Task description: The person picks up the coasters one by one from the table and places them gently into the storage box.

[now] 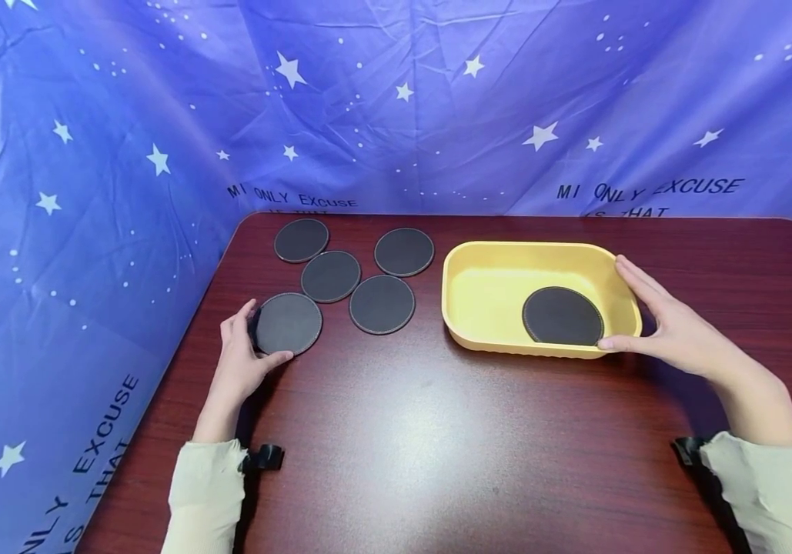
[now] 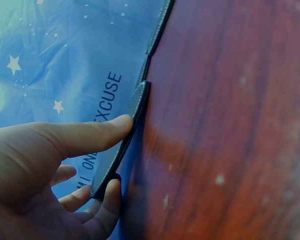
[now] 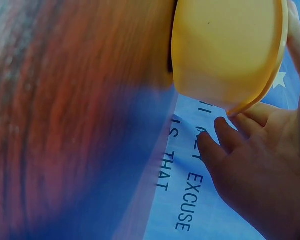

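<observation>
My left hand [image 1: 243, 350] pinches a round black coaster [image 1: 289, 325] with stitched edging at the left of the table. In the left wrist view the thumb lies on its upper face, and fingers reach under its raised edge, so the coaster [image 2: 124, 142] tilts. At the right, my right hand [image 1: 673, 327] holds one end of a yellow plastic basket [image 1: 479, 345], thumb on the near rim and fingers at the far rim. Inside the basket, toward that end, lies another black coaster [image 1: 563, 317]. The right wrist view shows the basket's outer end wall [image 3: 225, 50].
Several more coasters lie flat between the hands, among them one at the back left [image 1: 302, 240] and one nearer the basket [image 1: 382, 305]. The dark red wooden table [image 1: 396, 431] ends at a blue star-patterned cloth [image 1: 382, 115] behind and to the left.
</observation>
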A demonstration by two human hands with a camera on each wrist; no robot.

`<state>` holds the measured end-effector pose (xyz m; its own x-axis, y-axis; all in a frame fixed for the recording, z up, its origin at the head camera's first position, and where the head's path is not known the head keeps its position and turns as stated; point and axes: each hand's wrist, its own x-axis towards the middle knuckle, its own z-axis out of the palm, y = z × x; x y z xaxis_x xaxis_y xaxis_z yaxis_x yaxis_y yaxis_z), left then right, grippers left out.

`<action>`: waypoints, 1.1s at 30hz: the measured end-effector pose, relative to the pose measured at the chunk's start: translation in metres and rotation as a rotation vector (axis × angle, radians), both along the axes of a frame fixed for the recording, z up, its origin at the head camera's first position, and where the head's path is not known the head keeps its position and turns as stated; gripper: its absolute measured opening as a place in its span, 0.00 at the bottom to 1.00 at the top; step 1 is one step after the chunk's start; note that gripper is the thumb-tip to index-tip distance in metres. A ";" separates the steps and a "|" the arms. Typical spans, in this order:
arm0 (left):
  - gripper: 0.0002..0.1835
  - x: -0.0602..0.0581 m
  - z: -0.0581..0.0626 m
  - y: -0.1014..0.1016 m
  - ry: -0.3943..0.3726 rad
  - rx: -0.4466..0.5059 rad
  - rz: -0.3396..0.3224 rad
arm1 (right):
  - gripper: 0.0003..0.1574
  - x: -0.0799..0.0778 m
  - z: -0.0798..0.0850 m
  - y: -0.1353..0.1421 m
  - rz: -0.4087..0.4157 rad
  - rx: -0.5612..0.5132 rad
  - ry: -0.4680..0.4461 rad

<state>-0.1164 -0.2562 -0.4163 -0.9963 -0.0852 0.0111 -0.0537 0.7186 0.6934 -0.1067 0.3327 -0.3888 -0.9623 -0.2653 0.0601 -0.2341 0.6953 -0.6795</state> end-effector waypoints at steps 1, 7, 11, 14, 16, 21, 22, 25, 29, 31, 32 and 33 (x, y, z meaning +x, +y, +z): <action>0.55 0.000 0.000 0.000 -0.005 0.024 0.013 | 0.72 0.000 0.000 0.000 0.001 -0.001 0.001; 0.49 0.000 0.004 -0.003 -0.029 0.165 0.107 | 0.71 0.001 -0.001 -0.001 0.006 -0.008 0.011; 0.41 0.001 0.008 -0.004 -0.031 0.338 0.150 | 0.71 0.001 -0.001 -0.001 0.008 -0.006 0.009; 0.35 0.001 0.008 -0.004 -0.018 0.469 0.169 | 0.71 0.001 -0.001 0.000 0.006 -0.004 0.003; 0.34 0.001 0.008 -0.004 -0.015 0.546 0.176 | 0.71 0.001 -0.001 0.000 0.006 -0.004 0.002; 0.32 0.002 0.007 -0.004 -0.021 0.688 0.188 | 0.71 0.001 -0.001 0.000 0.006 -0.004 0.008; 0.32 0.002 0.007 -0.004 -0.023 0.711 0.185 | 0.71 0.001 -0.001 0.000 0.006 -0.004 0.008; 0.32 0.003 0.008 -0.004 -0.032 0.766 0.172 | 0.71 0.001 -0.001 0.000 0.005 -0.006 0.003; 0.31 0.004 0.010 -0.004 -0.045 0.815 0.145 | 0.71 0.001 -0.001 0.000 0.006 -0.007 0.000; 0.29 0.003 0.010 -0.003 -0.051 0.828 0.132 | 0.71 0.001 -0.001 0.000 0.006 -0.007 0.001; 0.29 0.003 0.011 -0.003 -0.053 0.834 0.125 | 0.71 0.001 -0.001 0.000 0.006 -0.007 0.002; 0.28 0.003 0.011 -0.002 -0.056 0.846 0.116 | 0.71 0.001 -0.001 0.000 0.006 -0.008 0.002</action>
<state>-0.1135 -0.2581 -0.4054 -0.9780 -0.1438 -0.1509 -0.1448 -0.0519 0.9881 -0.1060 0.3325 -0.3898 -0.9605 -0.2710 0.0638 -0.2398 0.6886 -0.6844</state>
